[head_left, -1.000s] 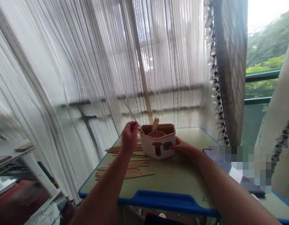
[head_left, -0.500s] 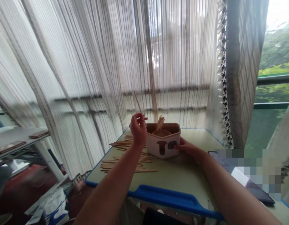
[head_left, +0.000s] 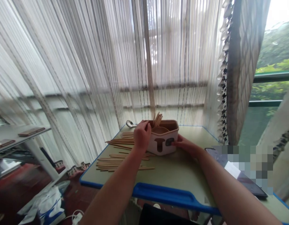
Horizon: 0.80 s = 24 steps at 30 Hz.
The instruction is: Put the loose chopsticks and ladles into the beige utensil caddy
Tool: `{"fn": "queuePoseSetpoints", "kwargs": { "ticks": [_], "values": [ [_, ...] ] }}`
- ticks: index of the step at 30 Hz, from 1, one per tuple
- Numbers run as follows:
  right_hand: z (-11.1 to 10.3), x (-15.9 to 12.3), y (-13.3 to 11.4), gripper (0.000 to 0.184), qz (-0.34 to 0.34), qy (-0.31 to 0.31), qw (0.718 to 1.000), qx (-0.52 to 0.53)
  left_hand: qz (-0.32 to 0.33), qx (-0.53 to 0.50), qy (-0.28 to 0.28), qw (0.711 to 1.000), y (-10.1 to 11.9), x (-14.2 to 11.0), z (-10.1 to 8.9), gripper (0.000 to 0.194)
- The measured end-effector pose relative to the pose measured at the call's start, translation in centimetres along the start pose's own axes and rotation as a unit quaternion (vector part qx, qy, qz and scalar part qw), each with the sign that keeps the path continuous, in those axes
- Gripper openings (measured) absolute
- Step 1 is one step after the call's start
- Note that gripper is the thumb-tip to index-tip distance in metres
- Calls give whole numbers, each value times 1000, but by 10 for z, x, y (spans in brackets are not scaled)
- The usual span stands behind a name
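Note:
A white utensil holder with a brown rim and a T-shaped brown mark stands on the small table. Several thin wooden chopsticks stick up out of it, behind a rounded brown piece inside. My left hand is at the holder's left rim with its fingers curled closed; whether a chopstick is between them is hidden. My right hand grips the holder's right side, thumb on its front. Loose chopsticks lie in rows left of the holder, partly behind my left forearm.
A slotted metal ladle head lies at the table's far left corner. A dark tablet lies on the right, partly pixelated. The table has a blue edge with a raised front strip. Sheer curtains hang behind it.
My left hand, which held a chopstick upright above the holder's left side, has come down to the rim. That chopstick no longer rises above the hand. My right hand keeps its grip.

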State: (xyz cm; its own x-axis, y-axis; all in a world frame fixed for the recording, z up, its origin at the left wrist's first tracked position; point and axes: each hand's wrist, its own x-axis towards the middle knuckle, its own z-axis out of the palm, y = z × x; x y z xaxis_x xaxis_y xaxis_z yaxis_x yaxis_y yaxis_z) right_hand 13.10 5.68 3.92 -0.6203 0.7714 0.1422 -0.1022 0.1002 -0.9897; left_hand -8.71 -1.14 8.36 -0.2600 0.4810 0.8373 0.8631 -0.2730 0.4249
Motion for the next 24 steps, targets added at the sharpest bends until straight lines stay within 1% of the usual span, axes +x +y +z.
{"fn": "queuePoseSetpoints", "kwargs": {
  "ticks": [3,5,7,8,9,10,11,13,15,17,19,21,23,24],
  "values": [
    [-1,2,2,56,-3,-3,1000,-7,34,-5,12,999,-4,-1,0,30],
    [-3,3,5,55,-5,-1,1000,-1,38,0,33,999,-6,-1,-1,34],
    [-5,4,8,52,-10,1,1000,8,7,35,57,998,-10,-1,-4,37],
    [-7,5,10,50,-15,3,1000,14,-20,66,58,996,-12,-1,-6,37],
    [-9,6,12,48,-23,5,1000,20,-50,104,44,992,-14,0,-9,37],
    [-11,6,15,47,-31,8,999,27,-78,143,10,987,-15,1,-12,35],
    [-13,7,17,47,-39,13,999,34,-101,180,-41,978,-17,2,-15,33],
    [-17,7,21,48,-53,28,997,48,-126,234,-171,949,-20,4,-21,29],
    [-20,8,24,50,-63,46,995,59,-122,259,-291,913,-23,6,-25,29],
    [-21,7,25,50,-68,57,994,67,-96,260,-375,885,-26,7,-28,28],
    [-22,7,25,49,-70,59,993,70,-65,243,-438,863,-31,6,-30,24],
    [-22,6,24,49,-69,53,994,68,-45,229,-489,841,-35,5,-32,20],
    [-22,6,23,50,-63,45,995,69,-34,222,-520,824,-37,4,-35,17],
    [-22,6,23,51,-60,42,995,71,-32,218,-526,822,-36,4,-37,17]
  ]
}}
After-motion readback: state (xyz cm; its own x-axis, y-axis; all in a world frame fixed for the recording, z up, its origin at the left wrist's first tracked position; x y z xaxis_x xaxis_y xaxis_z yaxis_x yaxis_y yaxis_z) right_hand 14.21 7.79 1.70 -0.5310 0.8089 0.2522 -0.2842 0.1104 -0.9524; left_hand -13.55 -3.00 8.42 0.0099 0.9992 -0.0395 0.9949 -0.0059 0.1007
